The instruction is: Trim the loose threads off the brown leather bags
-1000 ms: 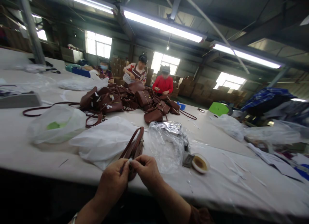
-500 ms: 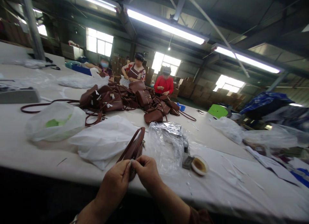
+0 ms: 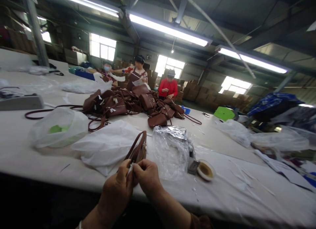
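Observation:
A brown handbag [image 3: 140, 150] with a strap stands at the table's front edge, its lower part hidden by my hands. My left hand [image 3: 116, 186] is closed on the near end of the bag, thumb on top. A small white piece [image 3: 130, 168] shows between my two hands at the bag's opening; whether it is paper or wrapping I cannot tell. My right hand [image 3: 148, 177] pinches at this white piece with thumb and forefinger. Left of the handbag lies a white soft bag [image 3: 103, 145], and on its right is crumpled clear plastic [image 3: 168, 156].
A heap of brown handbags [image 3: 118, 102] lies across the table [image 3: 74, 192]. A round dish with brown contents [image 3: 205, 169] sits beside a grey block [image 3: 193, 165]. A white bag with something green [image 3: 59, 128] is at left. Several people work beyond the heap.
My left hand has tilted, its thumb now raised over the bag's edge, and more of the white piece shows. Across the table, one co-worker's arm has stretched out to the left with white material.

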Demonstrator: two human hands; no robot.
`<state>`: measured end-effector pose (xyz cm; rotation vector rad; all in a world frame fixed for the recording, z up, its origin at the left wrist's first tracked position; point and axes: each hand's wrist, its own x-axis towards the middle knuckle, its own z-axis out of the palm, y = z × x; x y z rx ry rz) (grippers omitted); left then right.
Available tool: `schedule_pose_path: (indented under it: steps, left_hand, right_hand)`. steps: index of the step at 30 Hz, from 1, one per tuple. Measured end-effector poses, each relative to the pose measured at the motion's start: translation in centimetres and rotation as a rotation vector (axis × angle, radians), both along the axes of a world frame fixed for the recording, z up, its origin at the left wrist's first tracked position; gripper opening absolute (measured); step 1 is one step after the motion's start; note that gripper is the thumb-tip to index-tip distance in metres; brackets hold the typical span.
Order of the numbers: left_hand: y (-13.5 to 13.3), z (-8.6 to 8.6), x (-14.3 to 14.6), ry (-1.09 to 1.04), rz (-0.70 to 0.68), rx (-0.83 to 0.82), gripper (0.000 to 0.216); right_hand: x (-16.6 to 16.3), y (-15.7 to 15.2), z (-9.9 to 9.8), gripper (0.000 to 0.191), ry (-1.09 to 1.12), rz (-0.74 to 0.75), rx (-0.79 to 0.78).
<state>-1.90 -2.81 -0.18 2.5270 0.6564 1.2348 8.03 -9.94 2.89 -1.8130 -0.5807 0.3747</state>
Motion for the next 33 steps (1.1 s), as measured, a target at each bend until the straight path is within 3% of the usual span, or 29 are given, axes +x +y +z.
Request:
schedule_pose_path:
  steps: [5, 9, 17, 24, 33]
  left_hand:
    - [0.2, 0.1, -0.3, 0.032, -0.056, 0.11, 0.024]
    - [0.2, 0.4, -0.5, 0.022, -0.085, -0.016, 0.028]
    - [0.7, 3.6, -0.7, 0.082, -0.175, -0.812, 0.027]
    - [0.9, 4.2, 0.1, -0.038, -0.287, -1.428, 0.031]
    - [0.5, 5.2, -0.4, -0.14, -0.278, -1.877, 0.008]
  right_hand:
    - [0.2, 0.3, -1.0, 0.019, -0.033, 0.0, -0.006]
    - [0.2, 0.6, -1.5, 0.019, -0.026, 0.005, 0.015]
    - [-0.1, -0.6, -0.8, 0.016, 0.113, 0.133, 0.147]
    - [-0.3, -1.6, -0.8, 0.016, 0.043, 0.146, 0.108]
    - [-0.7, -1.4, -1.3, 0.018, 0.058, 0.102, 0.113]
